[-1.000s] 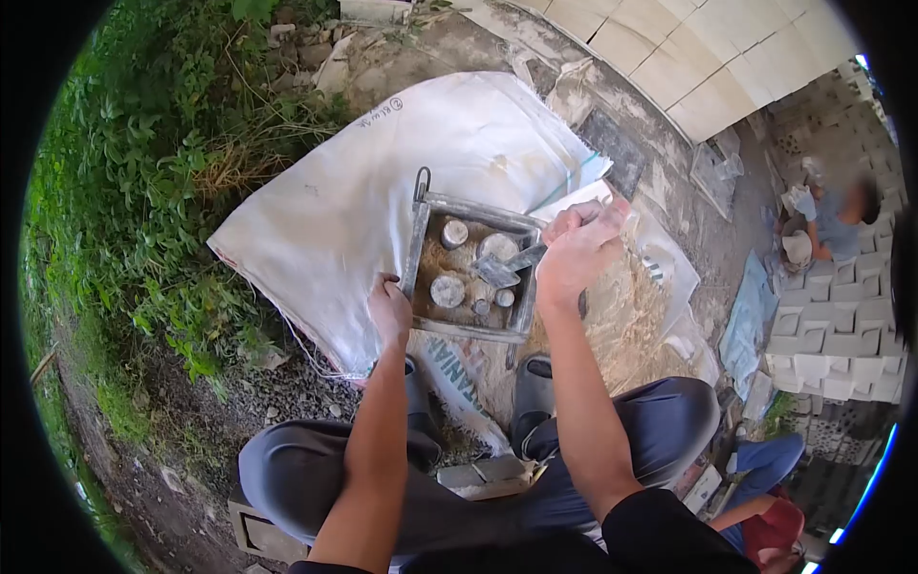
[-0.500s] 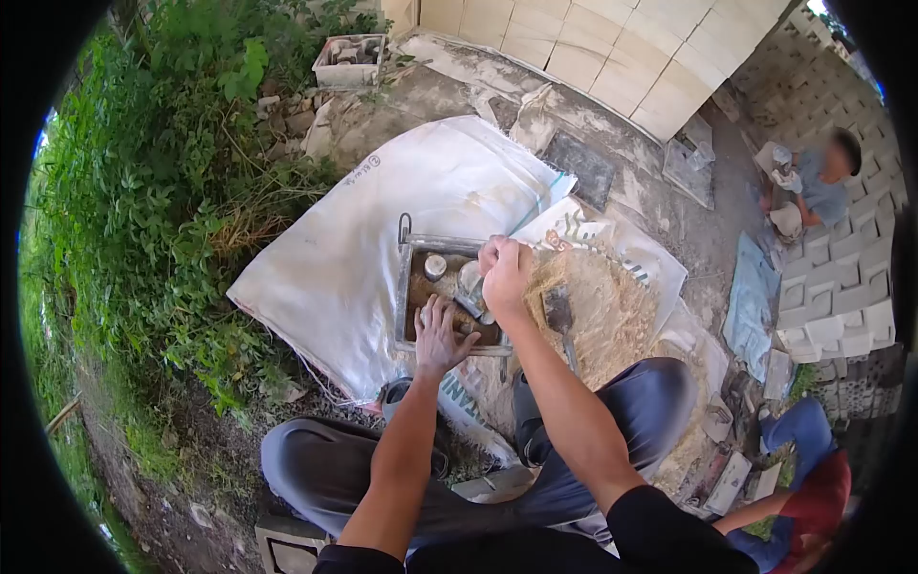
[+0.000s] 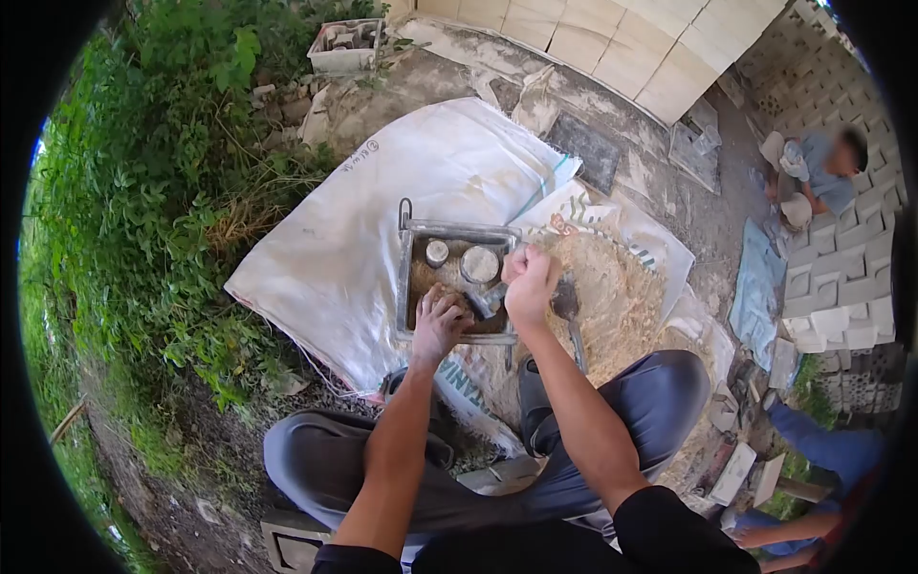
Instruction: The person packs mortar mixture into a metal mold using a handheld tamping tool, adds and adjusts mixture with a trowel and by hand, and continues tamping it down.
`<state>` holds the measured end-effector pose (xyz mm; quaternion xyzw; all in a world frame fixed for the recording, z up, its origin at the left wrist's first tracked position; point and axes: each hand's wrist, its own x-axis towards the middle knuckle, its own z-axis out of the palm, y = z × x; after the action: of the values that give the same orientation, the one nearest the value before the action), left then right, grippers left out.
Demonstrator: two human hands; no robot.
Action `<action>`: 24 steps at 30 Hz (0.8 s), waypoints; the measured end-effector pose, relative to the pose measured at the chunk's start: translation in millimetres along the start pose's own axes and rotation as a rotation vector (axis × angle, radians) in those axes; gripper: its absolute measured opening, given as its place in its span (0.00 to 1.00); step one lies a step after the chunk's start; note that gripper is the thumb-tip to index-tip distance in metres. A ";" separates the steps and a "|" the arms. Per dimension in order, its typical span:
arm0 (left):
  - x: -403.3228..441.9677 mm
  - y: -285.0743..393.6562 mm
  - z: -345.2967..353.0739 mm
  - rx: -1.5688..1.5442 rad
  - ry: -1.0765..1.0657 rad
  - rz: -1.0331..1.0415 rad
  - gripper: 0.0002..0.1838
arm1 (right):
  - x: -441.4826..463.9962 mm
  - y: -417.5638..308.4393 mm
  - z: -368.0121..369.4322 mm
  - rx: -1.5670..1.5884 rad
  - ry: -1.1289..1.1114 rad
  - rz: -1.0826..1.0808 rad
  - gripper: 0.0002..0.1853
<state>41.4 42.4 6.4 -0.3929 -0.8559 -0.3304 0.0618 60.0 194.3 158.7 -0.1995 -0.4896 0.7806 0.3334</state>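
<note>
A rectangular metal frame (image 3: 461, 231) rests on a white woven sack (image 3: 335, 230). Inside it are brown sand (image 3: 422, 279), a small white-topped cylinder (image 3: 437, 252), a larger round piece (image 3: 480, 265) and a grey angular piece (image 3: 491, 300). My left hand (image 3: 439, 325) reaches into the near left of the frame, its fingers apart and bent over the sand. Above the frame's right edge, my right hand (image 3: 532, 285) is closed in a fist; what it holds, if anything, is hidden. A trowel (image 3: 566, 304) lies just right of that hand.
Loose sand (image 3: 617, 297) is spread over the sack's right part. A dark flat slab (image 3: 585, 151) lies behind it. Plants (image 3: 191, 191) border the left. One person (image 3: 827, 177) sits by stacked pale blocks (image 3: 841, 287); another person's arm (image 3: 789, 528) shows lower right.
My right fist has shifted right and slightly down, uncovering the larger round piece. My left fingers are more bent over the sand. The view has tilted slightly.
</note>
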 end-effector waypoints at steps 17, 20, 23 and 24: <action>4.0 4.0 -1.9 0.015 0.009 -0.086 0.15 | -17.6 10.8 -5.1 -0.176 -0.055 -0.126 0.22; 12.1 6.6 -3.9 0.044 0.002 -0.090 0.15 | -13.3 -15.3 -0.9 -0.138 -0.007 -0.065 0.23; 6.7 7.8 2.9 0.051 0.044 -0.103 0.15 | -8.3 -43.1 12.3 -0.200 0.040 -0.060 0.24; 2.4 7.6 2.5 0.047 0.021 -0.106 0.15 | -10.9 -45.8 12.1 -0.298 0.033 -0.082 0.25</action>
<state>45.6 49.1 9.3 -0.3422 -0.8823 -0.3172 0.0624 74.8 192.6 205.0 -0.2393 -0.6023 0.6817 0.3395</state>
